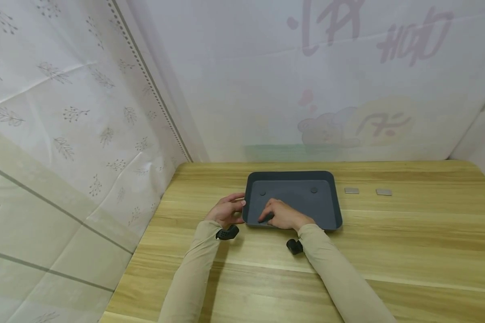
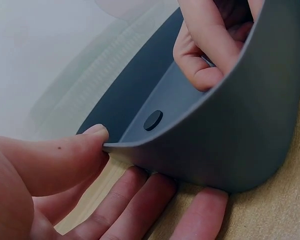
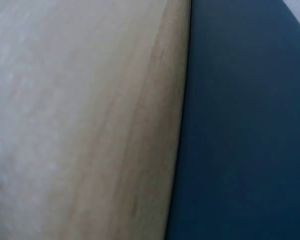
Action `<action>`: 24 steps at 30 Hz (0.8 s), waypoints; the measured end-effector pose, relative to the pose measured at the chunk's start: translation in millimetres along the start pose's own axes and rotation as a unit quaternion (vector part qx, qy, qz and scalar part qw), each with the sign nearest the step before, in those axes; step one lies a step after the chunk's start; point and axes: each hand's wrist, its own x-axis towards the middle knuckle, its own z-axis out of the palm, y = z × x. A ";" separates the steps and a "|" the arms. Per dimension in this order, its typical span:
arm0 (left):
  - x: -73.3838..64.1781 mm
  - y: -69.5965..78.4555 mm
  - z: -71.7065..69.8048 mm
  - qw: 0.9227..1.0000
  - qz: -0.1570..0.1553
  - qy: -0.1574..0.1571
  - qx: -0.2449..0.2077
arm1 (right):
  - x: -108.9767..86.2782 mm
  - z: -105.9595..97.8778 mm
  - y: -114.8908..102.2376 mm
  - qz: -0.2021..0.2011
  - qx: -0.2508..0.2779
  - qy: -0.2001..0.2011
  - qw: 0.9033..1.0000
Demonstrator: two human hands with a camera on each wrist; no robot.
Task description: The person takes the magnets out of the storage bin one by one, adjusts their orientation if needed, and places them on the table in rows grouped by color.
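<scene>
A dark grey rectangular tray (image 1: 293,176) with raised walls lies on the wooden table. Two small dark discs are on its floor near the far corners, a left disc (image 1: 262,193) and a right disc (image 1: 314,190). My left hand (image 1: 227,210) grips the tray's left end; in the left wrist view its thumb is at the rim and the other fingers are low along the outer wall. Inside the near left corner, my right hand (image 1: 284,215) reaches down with bent fingers. I cannot tell whether its hidden fingertips hold something. Only the tray's blue-grey wall (image 3: 245,125) and blurred wood show in the right wrist view.
Two small flat grey rectangles, a nearer one (image 1: 351,190) and a farther one (image 1: 384,192), lie on the table right of the tray. The wooden table (image 1: 420,242) meets a printed cloth (image 1: 226,89) at its back, and patterned cloth hangs along the left side.
</scene>
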 end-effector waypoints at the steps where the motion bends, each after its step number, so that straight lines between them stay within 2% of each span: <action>1: 0.1 0.0 0.1 1.000 0.000 0.001 -0.001 | 0.0 -0.1 0.1 0.000 0.000 0.001 1.000; 10: -0.1 0.7 0.4 1.000 -0.005 0.004 0.012 | 0.0 0.3 -0.1 -0.007 -0.008 0.013 1.000; 15: -0.6 1.5 -0.4 1.000 -0.009 0.001 0.014 | -0.4 0.2 -1.3 0.008 -0.002 0.019 1.000; 24: 0.7 0.1 -0.5 1.000 -0.006 -0.001 0.012 | -1.8 1.1 -1.8 0.010 -0.004 0.037 0.999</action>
